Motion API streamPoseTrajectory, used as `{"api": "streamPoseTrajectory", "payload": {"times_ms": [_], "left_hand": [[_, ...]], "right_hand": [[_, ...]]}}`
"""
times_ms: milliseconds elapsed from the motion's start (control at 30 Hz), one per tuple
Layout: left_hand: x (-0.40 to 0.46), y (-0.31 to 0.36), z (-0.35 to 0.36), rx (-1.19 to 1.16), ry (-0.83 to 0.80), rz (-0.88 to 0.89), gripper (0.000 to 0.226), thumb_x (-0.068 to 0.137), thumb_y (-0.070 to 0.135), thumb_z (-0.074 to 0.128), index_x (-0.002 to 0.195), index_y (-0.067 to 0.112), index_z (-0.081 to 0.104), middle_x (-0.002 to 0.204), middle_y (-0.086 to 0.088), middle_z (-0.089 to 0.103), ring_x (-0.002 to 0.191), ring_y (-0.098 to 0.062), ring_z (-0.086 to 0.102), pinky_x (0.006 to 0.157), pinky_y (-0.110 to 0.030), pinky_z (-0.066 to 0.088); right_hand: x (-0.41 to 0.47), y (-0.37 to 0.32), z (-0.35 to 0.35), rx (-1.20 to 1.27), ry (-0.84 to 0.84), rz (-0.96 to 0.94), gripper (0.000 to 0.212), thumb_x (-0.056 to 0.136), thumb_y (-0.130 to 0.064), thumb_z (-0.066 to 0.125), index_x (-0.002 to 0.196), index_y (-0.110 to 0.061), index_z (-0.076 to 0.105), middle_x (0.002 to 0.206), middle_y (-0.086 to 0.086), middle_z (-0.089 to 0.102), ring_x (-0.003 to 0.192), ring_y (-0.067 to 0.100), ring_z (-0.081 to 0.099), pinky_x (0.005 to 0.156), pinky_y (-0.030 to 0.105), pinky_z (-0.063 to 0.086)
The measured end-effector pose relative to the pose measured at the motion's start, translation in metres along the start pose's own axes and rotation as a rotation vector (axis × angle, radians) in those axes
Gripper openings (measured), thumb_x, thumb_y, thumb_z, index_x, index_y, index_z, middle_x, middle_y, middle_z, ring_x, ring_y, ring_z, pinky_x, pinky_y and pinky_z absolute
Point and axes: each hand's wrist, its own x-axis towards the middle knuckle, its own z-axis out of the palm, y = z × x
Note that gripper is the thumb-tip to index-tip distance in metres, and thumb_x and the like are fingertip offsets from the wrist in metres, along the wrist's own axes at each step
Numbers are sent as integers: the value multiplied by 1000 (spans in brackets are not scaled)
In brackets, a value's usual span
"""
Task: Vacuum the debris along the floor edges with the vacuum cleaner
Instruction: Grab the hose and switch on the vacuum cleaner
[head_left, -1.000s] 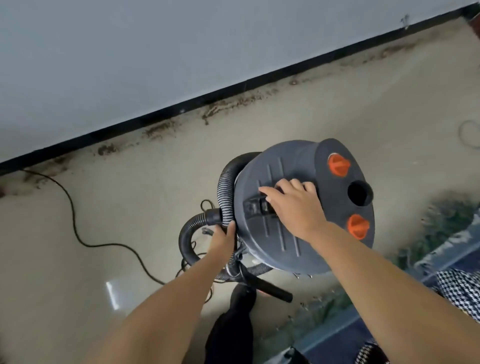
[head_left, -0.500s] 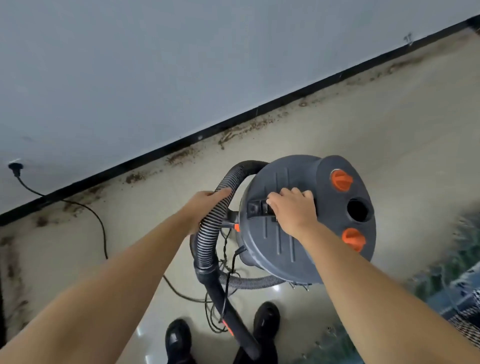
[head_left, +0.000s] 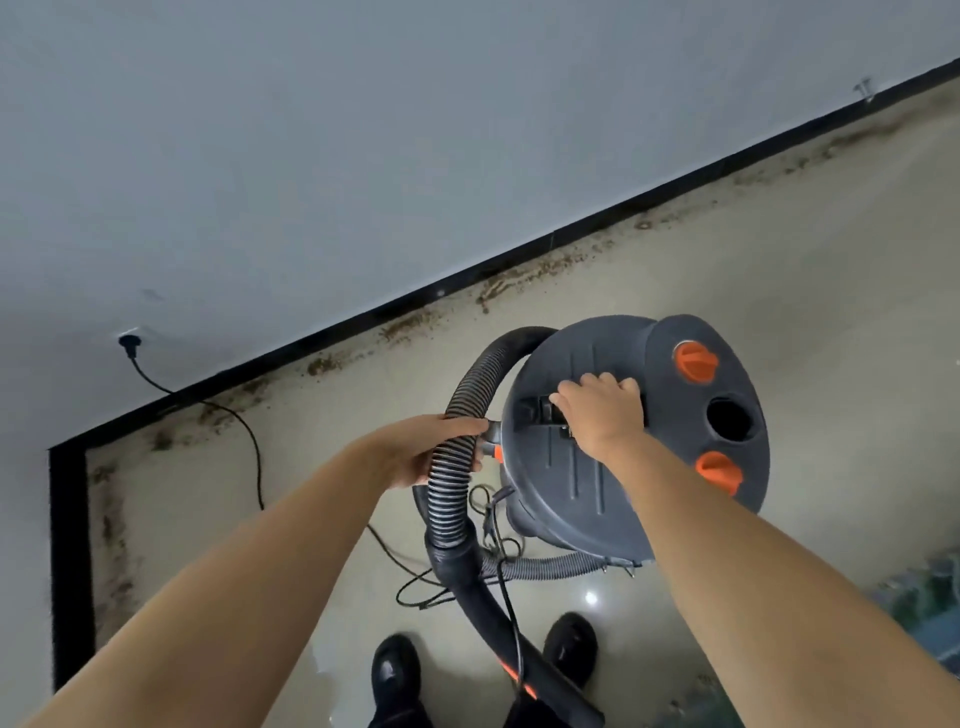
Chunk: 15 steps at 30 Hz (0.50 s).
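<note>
Both arms outstretched, left hand gripping hose, right hand curled round vacuum handle (lid top)

you find no text, label, brand, number or sign that can be read here. the dark grey lid of the vacuum cleaner shows only moulded ribs, and its two orange knobs carry no legible marking.
</note>
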Motion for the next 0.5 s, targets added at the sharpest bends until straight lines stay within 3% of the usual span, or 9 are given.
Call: {"api": "streamPoseTrajectory", "payload": {"times_ms": [67, 200, 300, 367, 433, 500], "left_hand": [[0, -14, 6, 9, 98, 86, 16, 87, 19, 67, 97, 10, 58, 68, -1, 69, 60, -12, 64, 62, -25, 55], [-2, 4, 12, 104, 441, 305, 8, 87, 11, 63, 83, 8, 56, 58, -4, 61, 44, -12, 57, 46, -22, 50], [-3, 27, 21, 229, 491, 358, 11, 84, 12, 62, 90, 6, 55, 62, -6, 60, 46, -16, 56, 46, -23, 48], [-2, 35, 24, 251, 488, 365, 15, 84, 13, 62, 94, 5, 54, 63, -5, 60, 45, -14, 57, 45, -22, 48], [-3, 36, 20, 230, 483, 367, 13, 85, 12, 62, 94, 6, 53, 62, -5, 59, 40, -11, 56, 42, -20, 48], [-5, 34, 14, 200, 480, 363, 11, 86, 12, 61, 92, 8, 53, 64, -7, 59, 38, -10, 57, 41, -19, 48]], "right_hand": [[1, 1, 3, -10, 17, 0, 37, 104, -38, 24, 106, -23, 57, 106, 2, 59, 101, 26, 51, 83, 38, 31], [-1, 1, 6, 3, -3, 12, 35, 104, -36, 24, 116, -22, 55, 113, 4, 58, 106, 26, 49, 88, 39, 31], [-13, -7, 11, 64, 48, -25, 38, 101, -23, 37, 139, -23, 42, 135, 4, 50, 127, 25, 41, 110, 44, 20], [-30, -19, 14, 165, 156, -145, 48, 95, -9, 48, 142, -19, 42, 145, 5, 44, 138, 25, 33, 116, 48, 10], [-54, -35, 21, 336, 223, -329, 47, 88, 5, 53, 133, -8, 54, 141, 11, 50, 134, 29, 40, 114, 45, 22], [-81, -52, 34, 459, 66, -429, 45, 83, 12, 51, 121, -8, 63, 127, 7, 59, 118, 29, 56, 97, 37, 44]]}}
